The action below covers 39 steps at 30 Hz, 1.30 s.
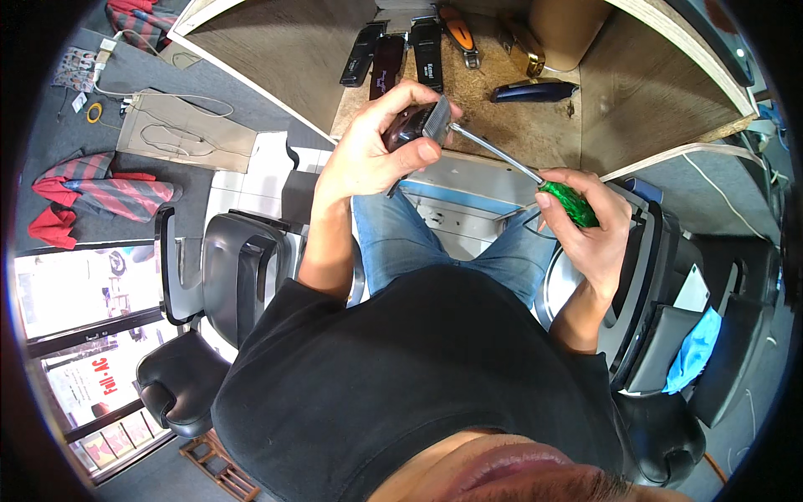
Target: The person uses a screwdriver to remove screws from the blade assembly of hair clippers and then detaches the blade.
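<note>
My left hand (368, 155) is closed round a dark hair clipper (406, 127), its toothed blade (437, 120) facing right. In my right hand (594, 226) is a screwdriver with a green see-through handle (567, 204). Its metal shaft (495, 151) runs up to the left, and the tip sits at the clipper's blade end. Whether the tip is seated in a screw is too small to tell. Both hands are over my lap, in front of a wooden shelf (468, 100).
Several more clippers lie on the shelf: a black one (427, 54), an orange and black one (458, 35), a gold one (527, 50) and a dark blue one (534, 90). Black barber chairs stand left (238, 259) and right (669, 335). A blue cloth (696, 350) hangs at the right.
</note>
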Tool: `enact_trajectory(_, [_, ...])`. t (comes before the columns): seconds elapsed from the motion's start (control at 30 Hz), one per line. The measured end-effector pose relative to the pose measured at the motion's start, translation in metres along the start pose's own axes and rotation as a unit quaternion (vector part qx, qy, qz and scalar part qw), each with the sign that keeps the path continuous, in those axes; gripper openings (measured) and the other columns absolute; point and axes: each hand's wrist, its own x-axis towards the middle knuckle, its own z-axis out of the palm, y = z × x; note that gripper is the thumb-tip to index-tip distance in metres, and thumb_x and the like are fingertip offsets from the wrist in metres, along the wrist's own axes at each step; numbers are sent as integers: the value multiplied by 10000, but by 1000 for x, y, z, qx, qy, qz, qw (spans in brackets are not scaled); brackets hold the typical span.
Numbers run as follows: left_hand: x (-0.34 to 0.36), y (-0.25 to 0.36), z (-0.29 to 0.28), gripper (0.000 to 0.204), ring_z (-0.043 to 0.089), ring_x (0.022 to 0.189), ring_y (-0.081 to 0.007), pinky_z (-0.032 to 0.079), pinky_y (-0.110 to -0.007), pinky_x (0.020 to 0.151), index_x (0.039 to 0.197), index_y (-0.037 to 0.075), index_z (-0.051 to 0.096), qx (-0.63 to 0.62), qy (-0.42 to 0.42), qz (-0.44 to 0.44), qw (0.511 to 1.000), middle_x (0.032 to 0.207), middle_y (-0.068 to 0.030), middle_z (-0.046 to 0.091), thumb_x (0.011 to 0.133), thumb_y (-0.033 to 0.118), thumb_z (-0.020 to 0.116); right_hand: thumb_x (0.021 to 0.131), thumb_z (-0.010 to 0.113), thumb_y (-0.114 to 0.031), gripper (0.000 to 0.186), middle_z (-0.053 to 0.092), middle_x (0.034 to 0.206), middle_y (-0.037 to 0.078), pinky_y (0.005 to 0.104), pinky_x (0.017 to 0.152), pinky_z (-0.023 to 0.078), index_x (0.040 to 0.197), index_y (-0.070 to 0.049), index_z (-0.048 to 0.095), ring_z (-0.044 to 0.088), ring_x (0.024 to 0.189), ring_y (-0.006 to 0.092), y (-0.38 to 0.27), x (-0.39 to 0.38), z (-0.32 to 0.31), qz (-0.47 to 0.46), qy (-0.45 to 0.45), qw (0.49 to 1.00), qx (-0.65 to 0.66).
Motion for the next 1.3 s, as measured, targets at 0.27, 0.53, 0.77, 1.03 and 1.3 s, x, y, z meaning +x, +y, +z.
enact_trajectory(0.27, [1,1,-2,491,649,954,-127,561,-298,859,1276,-6,557,25,-13,-9,1000,1256,-117,695,946,256,810,792,844,-21,240,753,830,100,275,615,519,1023,-13,778,707,668,172,-3,2,-6,-22,-15,999,-37])
enact_trajectory(0.53, [0,6,-5,448,640,934,-104,529,-270,854,1239,2,633,73,-15,-17,997,1062,-59,702,915,233,839,774,867,-44,246,763,849,86,284,637,530,1004,-21,783,711,700,196,-9,11,-14,-55,-48,994,-81])
enact_trajectory(0.77, [7,31,-9,639,670,927,-123,533,-280,784,1172,-3,620,238,-103,-57,964,1119,-95,737,772,373,946,770,866,-94,256,787,948,78,287,693,539,1010,-48,790,720,792,202,-14,13,-19,-152,-60,968,-190])
enact_trajectory(1.03, [8,33,-5,695,688,922,-154,525,-275,800,1184,1,615,282,-103,9,954,1129,-109,740,685,304,993,948,766,-88,176,768,956,113,263,743,536,1095,8,775,698,795,141,2,-10,-12,219,-151,949,167])
enact_trajectory(1.3, [7,14,1,889,650,718,-129,519,-248,595,1206,-45,582,-52,14,-20,998,984,-118,669,693,597,922,916,788,-58,213,767,957,122,272,742,534,1116,16,773,697,810,133,-1,-16,-6,89,-51,988,114])
